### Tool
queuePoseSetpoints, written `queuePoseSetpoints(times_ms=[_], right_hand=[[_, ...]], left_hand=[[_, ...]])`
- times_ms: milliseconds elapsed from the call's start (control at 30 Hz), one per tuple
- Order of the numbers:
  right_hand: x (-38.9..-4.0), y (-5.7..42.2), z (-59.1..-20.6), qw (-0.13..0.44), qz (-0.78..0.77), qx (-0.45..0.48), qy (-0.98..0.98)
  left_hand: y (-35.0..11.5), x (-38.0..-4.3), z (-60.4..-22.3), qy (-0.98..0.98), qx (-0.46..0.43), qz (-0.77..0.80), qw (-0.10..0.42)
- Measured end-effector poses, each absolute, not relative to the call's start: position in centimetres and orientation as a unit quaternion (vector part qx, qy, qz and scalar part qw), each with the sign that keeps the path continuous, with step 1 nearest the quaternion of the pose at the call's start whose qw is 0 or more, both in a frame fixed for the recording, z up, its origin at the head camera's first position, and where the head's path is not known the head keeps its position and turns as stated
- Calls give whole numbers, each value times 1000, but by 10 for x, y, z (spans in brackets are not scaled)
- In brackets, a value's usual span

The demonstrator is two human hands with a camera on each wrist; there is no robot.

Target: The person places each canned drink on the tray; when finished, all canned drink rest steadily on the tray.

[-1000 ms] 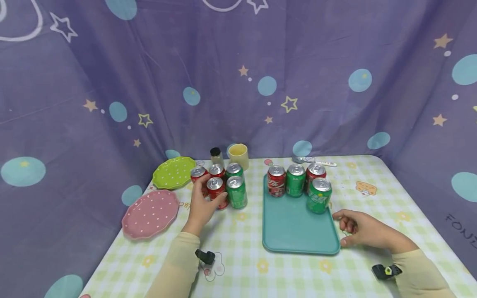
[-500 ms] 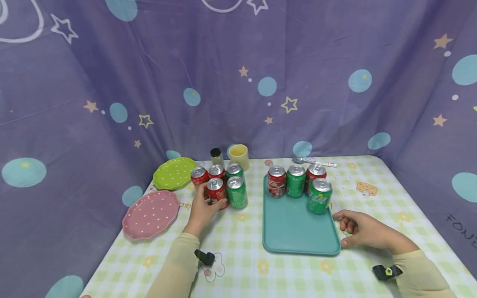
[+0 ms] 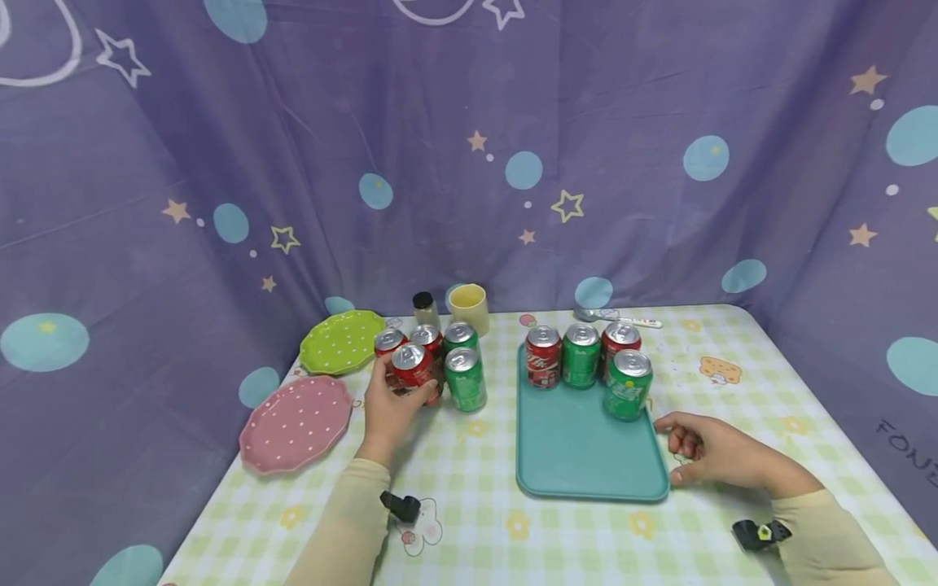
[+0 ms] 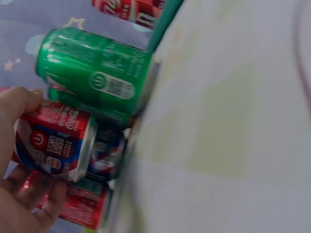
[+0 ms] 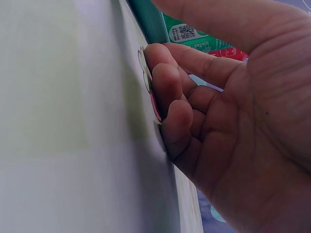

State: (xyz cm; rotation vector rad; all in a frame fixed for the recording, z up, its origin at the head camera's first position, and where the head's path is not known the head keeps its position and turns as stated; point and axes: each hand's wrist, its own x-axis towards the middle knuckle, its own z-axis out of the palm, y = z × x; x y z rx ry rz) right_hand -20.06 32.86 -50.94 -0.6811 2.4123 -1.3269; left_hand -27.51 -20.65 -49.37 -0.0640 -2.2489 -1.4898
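Observation:
My left hand grips a red soda can, thumb on one side and fingers round the other. In the left wrist view this can hangs clear of the table, its base tipped a little. Right behind it are two more red cans, and to its right two green cans, all upright. My right hand lies at the right edge of the teal tray, index finger and thumb at the rim, the other fingers loosely curled on the tablecloth. Red and green cans stand on the tray's far part.
Left of the cans lie a pink dotted plate and a green dotted plate. A black-lidded jar and a cream cup stand behind the cans. A spoon lies beyond the tray, before the purple curtain.
My left hand has closed round the front red can and raised it slightly, up and to the left, off its place. The right hand and the tray have stayed put.

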Motion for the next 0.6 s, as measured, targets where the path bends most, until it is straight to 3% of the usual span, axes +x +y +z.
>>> queuePoseSetpoints(times_ms=[300,600], right_hand=[[-201,328,-508,153,-462,-235,841],[-201,327,-508,155,-459,-227,845]], left_hand=[[-198,-255,-449,-772,-54,-569,279],[-148,-237,-426,-777,-146,-563,240]])
